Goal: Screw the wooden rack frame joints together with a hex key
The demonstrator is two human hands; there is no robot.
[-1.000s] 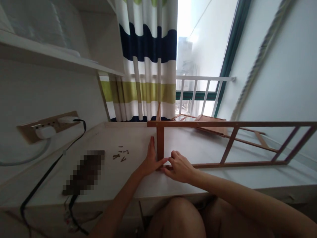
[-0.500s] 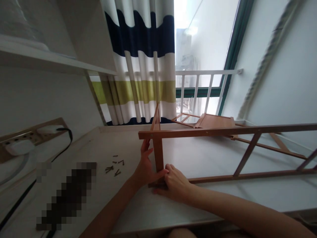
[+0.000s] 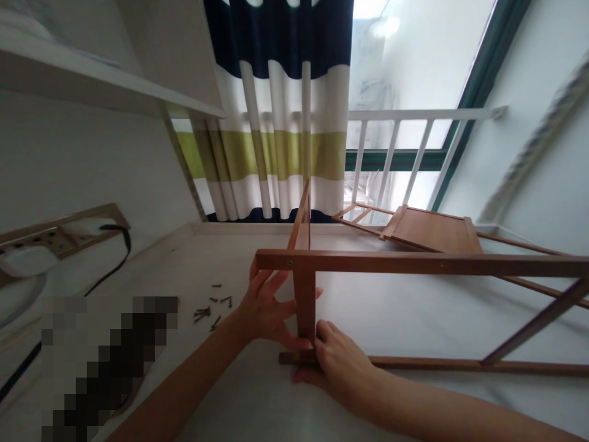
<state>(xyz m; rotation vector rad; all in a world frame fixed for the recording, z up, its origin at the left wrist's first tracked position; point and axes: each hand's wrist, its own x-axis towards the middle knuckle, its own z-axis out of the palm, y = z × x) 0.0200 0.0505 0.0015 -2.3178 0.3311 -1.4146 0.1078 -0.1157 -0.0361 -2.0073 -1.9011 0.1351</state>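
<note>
A reddish-brown wooden frame stands on its side, one long rail above and one on the white surface. A short crosspiece joins the rails at the near left end. My left hand grips this end from the left, fingers spread around the crosspiece, with one fingertip showing past its right edge. Low on the right, my right hand is closed around the lower rail where the crosspiece meets it. Its fingertips are partly hidden. Several screws lie loose left of my left hand.
Behind the frame lies another wooden piece with a panel. A power strip with a black cable is at the left wall, below a shelf. A striped curtain and white railing stand at the back. A pixelated dark patch covers the lower left.
My view has shifted, and the frame looks nearer and larger. My left hand's fingers have spread and moved around the crosspiece. My right hand stays at the lower joint.
</note>
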